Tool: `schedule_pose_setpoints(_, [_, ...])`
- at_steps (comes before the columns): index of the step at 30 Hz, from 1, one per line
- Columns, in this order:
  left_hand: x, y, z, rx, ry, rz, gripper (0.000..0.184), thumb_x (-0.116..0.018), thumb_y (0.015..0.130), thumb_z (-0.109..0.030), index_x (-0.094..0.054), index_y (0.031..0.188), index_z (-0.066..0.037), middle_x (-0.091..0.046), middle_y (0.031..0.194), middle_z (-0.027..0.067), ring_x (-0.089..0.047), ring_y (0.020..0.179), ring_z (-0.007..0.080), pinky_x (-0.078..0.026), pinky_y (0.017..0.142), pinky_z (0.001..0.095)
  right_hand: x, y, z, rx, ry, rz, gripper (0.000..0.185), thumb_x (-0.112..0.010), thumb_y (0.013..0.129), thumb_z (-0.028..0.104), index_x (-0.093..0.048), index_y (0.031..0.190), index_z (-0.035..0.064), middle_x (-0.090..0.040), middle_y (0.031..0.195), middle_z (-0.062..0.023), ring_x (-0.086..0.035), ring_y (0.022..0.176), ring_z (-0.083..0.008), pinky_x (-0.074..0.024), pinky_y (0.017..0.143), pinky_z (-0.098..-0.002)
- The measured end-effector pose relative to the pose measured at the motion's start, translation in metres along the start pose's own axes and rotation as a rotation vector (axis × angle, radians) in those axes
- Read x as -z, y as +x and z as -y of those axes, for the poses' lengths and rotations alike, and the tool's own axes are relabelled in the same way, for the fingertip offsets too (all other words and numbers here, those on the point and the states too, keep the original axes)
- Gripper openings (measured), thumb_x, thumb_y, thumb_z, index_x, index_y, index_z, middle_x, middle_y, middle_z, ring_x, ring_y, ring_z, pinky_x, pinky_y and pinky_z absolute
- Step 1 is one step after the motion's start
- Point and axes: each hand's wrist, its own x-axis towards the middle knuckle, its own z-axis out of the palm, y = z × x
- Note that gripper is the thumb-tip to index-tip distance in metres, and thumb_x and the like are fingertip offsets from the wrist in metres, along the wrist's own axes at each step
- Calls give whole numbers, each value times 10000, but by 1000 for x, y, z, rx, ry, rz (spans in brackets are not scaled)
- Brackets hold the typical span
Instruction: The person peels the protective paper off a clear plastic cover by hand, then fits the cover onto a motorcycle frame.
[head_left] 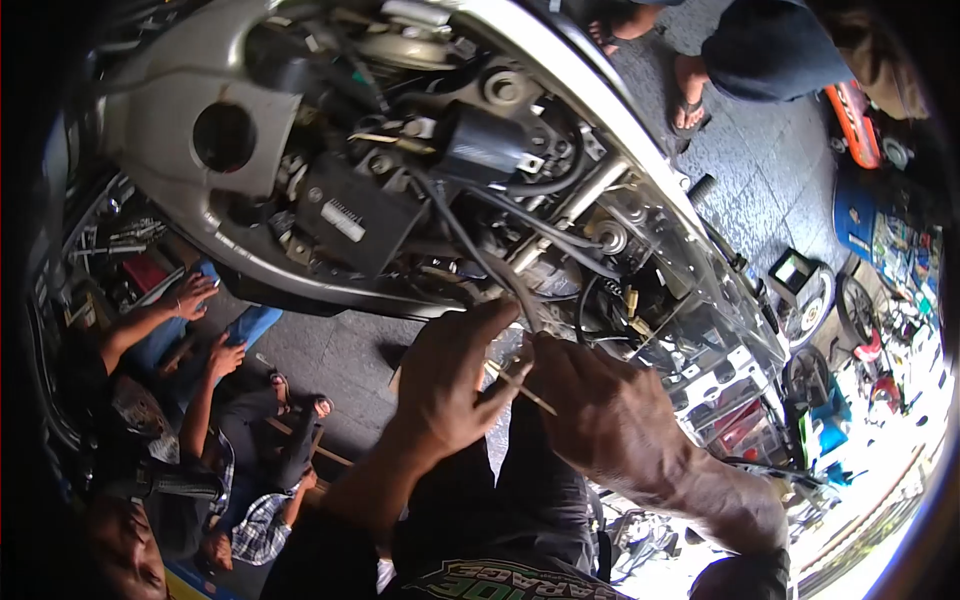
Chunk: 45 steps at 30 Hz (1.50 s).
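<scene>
My left hand (450, 385) is closed, its thumb and forefinger pinching at the lower end of a thick black cable (478, 250). Close against it, my right hand (615, 410) is also closed, with its fingertips at the same cable end. A thin tan strip (528, 390), perhaps a wire, sticks out between the two hands; its exact hold is hidden by my fingers. The cable runs down from a dark cylindrical part (485, 145) on an uncovered motorcycle frame (590, 190). Beside that part sits a black box with a white barcode label (343, 218).
Other people's hands (195, 295) show at the lower left, near a tray of tools (125, 235). A sandalled foot (690, 90) stands on the grey tiled floor (770, 190) beyond the motorcycle. Wheels (808, 305) and an orange object (855, 125) are at the right.
</scene>
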Motion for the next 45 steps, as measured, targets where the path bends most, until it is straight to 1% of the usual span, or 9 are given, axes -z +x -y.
schedule_pose_setpoints(6, [4, 21, 22, 27, -202, 224, 434, -849, 668, -44, -643, 1048, -87, -698, 1031, 72, -638, 713, 175, -531, 654, 309, -6, -6, -4, -39, -8, 39, 356, -652, 819, 68, -603, 1144, -69, -660, 938, -176, -681, 727, -255, -566, 569, -340])
schedule_pose_setpoints(11, [-2, 20, 34, -37, -339, 181, 402, -868, 653, -31, -646, 986, -61, -705, 985, 95, -592, 652, 135, -492, 600, 266, 27, -71, -7, 275, 301, -338, 260, -604, 868, 123, -635, 1042, -67, -656, 978, -219, -680, 840, -289, -574, 722, -364])
schedule_pose_setpoints(16, [3, 28, 25, -52, -265, 156, 346, -882, 673, -41, -648, 928, -34, -709, 962, 113, -574, 614, 127, -482, 547, 260, -49, -146, -17, -980, 1114, -711, 488, -496, 1039, 376, -540, 1303, -33, -612, 1260, -159, -649, 1031, -274, -519, 938, -388])
schedule_pose_setpoints(19, [5, 32, 22, -55, -247, 177, 349, -881, 675, -43, -641, 929, -39, -709, 957, 122, -621, 653, 150, -510, 568, 270, -89, -136, -37, -971, 1782, -838, 654, -462, 1027, 449, -401, 1437, -57, -471, 1425, -201, -484, 1293, -315, -386, 1099, -461])
schedule_pose_setpoints(26, [3, 33, 21, -248, -215, 131, 300, -831, 705, -6, -615, 910, -42, -701, 924, 140, -648, 773, 207, -534, 692, 320, -90, -127, -42, -782, 1706, -716, 799, -567, 954, 421, -314, 1458, -146, -426, 1459, -247, -454, 1342, -325, -313, 1158, -461])
schedule_pose_setpoints(32, [7, 40, 11, -294, -72, 145, 353, -891, 653, -108, -621, 879, -77, -705, 877, 72, -690, 839, 249, -540, 791, 395, -110, -126, -51, -515, 1586, -631, 890, -683, 924, 314, -161, 1555, -36, -521, 1377, -209, -566, 1186, -245, -452, 1016, -372])
schedule_pose_setpoints(34, [9, 41, 8, -314, -49, 162, 346, -885, 659, -114, -618, 877, -79, -702, 876, 62, -689, 865, 257, -521, 833, 426, -111, -124, -59, -660, 899, -376, 987, -734, 895, 365, -124, 1555, -43, -530, 1359, -227, -579, 1177, -246, -463, 1007, -371])
schedule_pose_setpoints(38, [11, 31, 15, -354, -68, 234, 341, -873, 662, -122, -613, 880, -83, -697, 888, 51, -692, 882, 269, -490, 890, 484, -110, -108, -55, -647, 1327, -469, 1107, -782, 846, 403, -52, 1562, -21, -535, 1373, -259, -590, 1200, -298, -478, 984, -380])
schedule_pose_setpoints(45, [11, 38, 2, -234, -30, 270, 419, -895, 619, -162, -676, 957, -45, -691, 965, 85, -672, 923, 284, -519, 852, 430, -87, -107, -60, -696, 898, -330, 1044, -791, 845, 289, -98, 1564, -15, -586, 1293, -253, -610, 1170, -332, -473, 988, -404])
